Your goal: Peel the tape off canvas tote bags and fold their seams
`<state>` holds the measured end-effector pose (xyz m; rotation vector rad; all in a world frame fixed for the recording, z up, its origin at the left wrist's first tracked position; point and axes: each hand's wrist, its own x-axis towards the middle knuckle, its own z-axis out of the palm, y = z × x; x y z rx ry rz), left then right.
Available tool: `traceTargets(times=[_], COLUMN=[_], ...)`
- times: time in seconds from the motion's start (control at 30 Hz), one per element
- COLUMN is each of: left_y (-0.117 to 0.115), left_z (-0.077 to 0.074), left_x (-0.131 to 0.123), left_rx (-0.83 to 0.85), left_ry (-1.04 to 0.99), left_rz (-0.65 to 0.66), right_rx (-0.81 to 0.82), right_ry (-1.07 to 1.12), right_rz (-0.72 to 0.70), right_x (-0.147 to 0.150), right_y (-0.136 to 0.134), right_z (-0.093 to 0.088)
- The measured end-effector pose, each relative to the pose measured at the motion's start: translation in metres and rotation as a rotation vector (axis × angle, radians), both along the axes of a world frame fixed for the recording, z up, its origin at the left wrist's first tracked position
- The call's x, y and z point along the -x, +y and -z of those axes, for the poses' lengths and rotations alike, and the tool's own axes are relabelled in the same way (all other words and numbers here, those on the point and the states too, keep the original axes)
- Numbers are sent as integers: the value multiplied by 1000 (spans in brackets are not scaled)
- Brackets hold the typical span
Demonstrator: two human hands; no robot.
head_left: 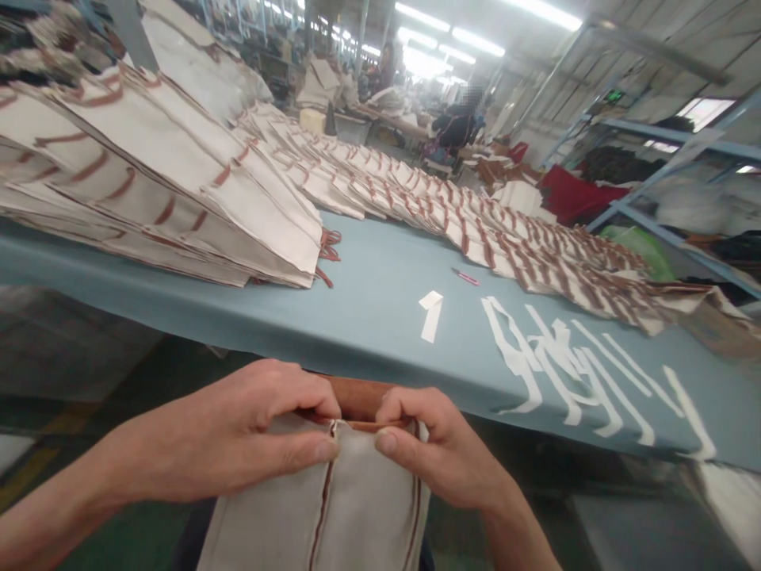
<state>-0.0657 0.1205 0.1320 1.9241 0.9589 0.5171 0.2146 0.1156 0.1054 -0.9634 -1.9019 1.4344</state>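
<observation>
Between my hands hangs a cream fabric bag (pixel 285 511) with brown seam lines and a brown inside edge along its top. My left hand (pixel 255 432) pinches the top edge beside the middle seam, thumb in front and fingers tucked over the rim. On the other side, my right hand (pixel 428 444) grips the same edge near the right seam, thumb pressed on the cream front. The lower part of the bag runs out of view at the bottom. It hangs in front of the blue-covered table (pixel 369 317), nearer to me than its edge.
A tall stack of cream pieces with brown trim (pixel 178 182) lies on the table at left. Overlapping rows of similar pieces (pixel 416 190) stretch across the back. White strips (pixel 571 365) and small pink snips (pixel 465 276) lie at right. A blue shelf rack (pixel 671 166) and a seated person (pixel 455 127) are beyond.
</observation>
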Motion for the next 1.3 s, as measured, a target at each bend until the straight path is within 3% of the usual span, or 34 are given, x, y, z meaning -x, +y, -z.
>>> traceTargets(times=[0.4, 0.73, 0.87, 1.1, 1.3], left_y=[4, 4, -2, -16, -17], left_z=[-4, 6, 5, 6, 11], left_x=[-16, -12, -16, -30, -22], left_rx=[17, -27, -21, -53, 20], left_ry=[96, 41, 77, 145, 149], left_rz=[165, 199, 140, -103, -75], right_rx=[176, 245, 239, 184, 122], right_ry=[10, 35, 13, 3, -138], right_rz=[-29, -55, -49, -32, 9], right_x=[-12, -9, -8, -4, -8], right_y=[10, 8, 6, -1, -5], right_z=[28, 32, 33, 21, 15])
